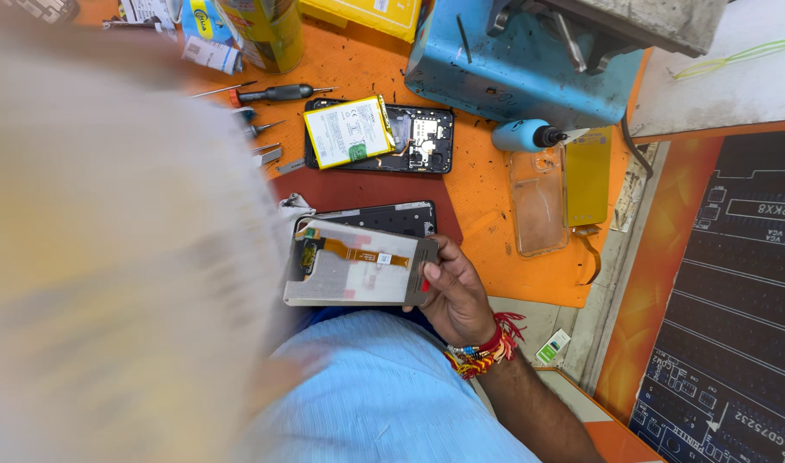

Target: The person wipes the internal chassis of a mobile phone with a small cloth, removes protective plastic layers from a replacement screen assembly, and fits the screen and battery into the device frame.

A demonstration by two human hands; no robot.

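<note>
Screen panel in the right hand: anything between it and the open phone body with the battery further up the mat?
The right hand grips the screen panel by its end. A dark phone frame lies just beneath it; beyond that, bare dark mat up to the open phone body. Nothing visible blocks the way. The left side is blurred.

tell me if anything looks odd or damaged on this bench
The opened black phone lies back-off with its yellow-edged white battery skewed across it. The right hand holds a loose grey display panel with its orange flex cable exposed. A pale blur hides the left side.
</note>
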